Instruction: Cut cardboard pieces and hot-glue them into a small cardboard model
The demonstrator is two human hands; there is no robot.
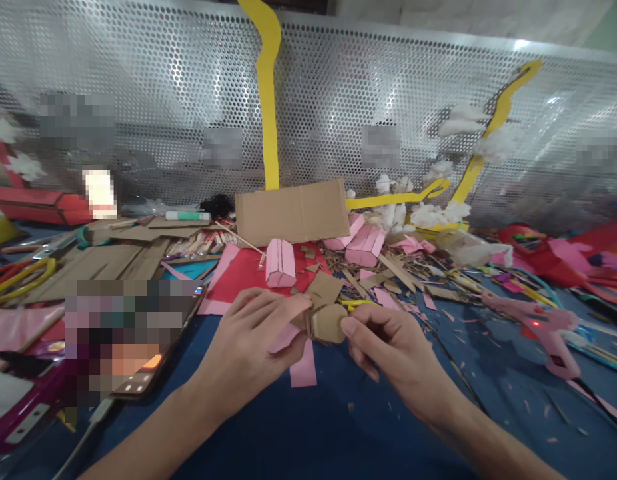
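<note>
The small cardboard piece [331,325] sat between the hands, over the blue table [348,433]. The left hand [263,327] gripped its left edge along with some pink paper [283,339]; the right hand [391,337] pinched its rounded right edge between thumb and forefinger. Tabletop spread between the forearms, while a pink box [280,265] and cardboard scraps [399,272] crowded the far side.

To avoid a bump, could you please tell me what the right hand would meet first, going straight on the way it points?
The small cardboard piece, whose edge the right hand seems to be touching. The left hand appears to lie beyond, though depth is unclear.
</note>
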